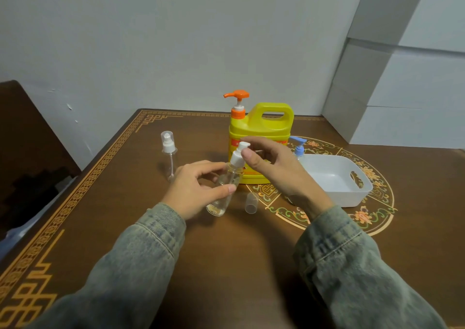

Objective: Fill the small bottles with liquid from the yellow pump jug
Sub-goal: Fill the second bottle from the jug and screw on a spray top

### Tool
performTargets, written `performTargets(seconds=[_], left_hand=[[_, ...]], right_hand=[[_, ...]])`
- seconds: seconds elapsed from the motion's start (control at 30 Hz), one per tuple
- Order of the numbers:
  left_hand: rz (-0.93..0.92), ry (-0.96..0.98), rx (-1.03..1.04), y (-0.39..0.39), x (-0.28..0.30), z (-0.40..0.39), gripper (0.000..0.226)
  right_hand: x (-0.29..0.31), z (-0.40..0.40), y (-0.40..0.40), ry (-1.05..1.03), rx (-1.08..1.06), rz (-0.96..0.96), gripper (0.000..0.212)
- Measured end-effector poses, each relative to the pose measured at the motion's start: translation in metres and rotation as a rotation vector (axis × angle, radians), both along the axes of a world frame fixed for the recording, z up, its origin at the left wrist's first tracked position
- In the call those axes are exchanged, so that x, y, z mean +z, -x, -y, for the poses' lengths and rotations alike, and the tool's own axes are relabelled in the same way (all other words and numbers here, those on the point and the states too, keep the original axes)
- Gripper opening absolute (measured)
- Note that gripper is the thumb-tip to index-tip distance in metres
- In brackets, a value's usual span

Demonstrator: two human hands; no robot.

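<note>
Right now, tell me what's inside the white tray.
The white tray shows only bare floor inside; nothing lies in the visible part. Its near-left corner is covered by the right hand, so that part cannot be checked.

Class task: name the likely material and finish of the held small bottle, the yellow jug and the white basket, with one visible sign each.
Small bottle: clear, glossy plastic, probably; the table shows through.
Yellow jug: opaque, slightly shiny moulded plastic; handle formed in one piece.
White basket: matte white plastic, likely; cut-out handle slot.
</note>
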State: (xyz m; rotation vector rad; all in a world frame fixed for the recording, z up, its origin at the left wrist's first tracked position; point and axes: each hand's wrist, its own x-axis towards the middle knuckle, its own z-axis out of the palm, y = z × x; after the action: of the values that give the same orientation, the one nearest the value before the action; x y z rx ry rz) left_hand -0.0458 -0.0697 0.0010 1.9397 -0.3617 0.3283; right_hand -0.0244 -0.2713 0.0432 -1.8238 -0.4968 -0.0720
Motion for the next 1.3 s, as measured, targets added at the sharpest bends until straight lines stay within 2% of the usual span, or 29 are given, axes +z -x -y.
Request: performTargets(seconds=[0.17, 0.47, 0.63, 0.7, 0.83, 0.87, 1.03, 1.17, 1.3], left_hand=[[-0.014, -0.005, -0.006, 0.000, 0.001, -0.002, 0.045], [-0.012, -0.014, -0.006, 0.003, 0.001, 0.000, 0.053], [-0.008, -0.039, 0.003, 0.002, -0.002, 0.000, 0.055], [-0.009, -0.045, -0.002, 0.003, -0.002, 0.001, 0.054], [-0.008, -0.028, -0.012, 0.002, 0.000, 0.001, 0.053], [-0.012, -0.014, -0.012, 0.002, 0.000, 0.001, 0.054], [-0.049, 0.033, -0.032, 0.000, -0.001, -0.001, 0.052], [-0.072, 0.062, -0.080, 0.000, -0.004, -0.002, 0.043], [-0.095, 0.199, -0.173, 0.003, -0.002, 0.004, 0.036]], right_hand=[[-0.002, 0.002, -0.003, -0.159, 0.165, -0.017, 0.036], [-0.006, -0.006, -0.003, -0.153, 0.041, -0.029, 0.027], [-0.008, -0.006, -0.003, -0.120, 0.041, -0.026, 0.014], [-0.007, -0.005, -0.003, -0.082, 0.016, -0.038, 0.020], [-0.006, -0.006, -0.001, -0.010, -0.044, -0.074, 0.049], [-0.005, -0.004, 0.000, -0.022, -0.039, -0.076, 0.051], [-0.003, 0.004, 0.000, -0.069, 0.075, -0.033, 0.029], [-0.003, 0.000, -0.001, -0.111, 0.034, -0.007, 0.025], [-0.001, -0.004, 0.000, -0.126, 0.041, 0.007, 0.025]])
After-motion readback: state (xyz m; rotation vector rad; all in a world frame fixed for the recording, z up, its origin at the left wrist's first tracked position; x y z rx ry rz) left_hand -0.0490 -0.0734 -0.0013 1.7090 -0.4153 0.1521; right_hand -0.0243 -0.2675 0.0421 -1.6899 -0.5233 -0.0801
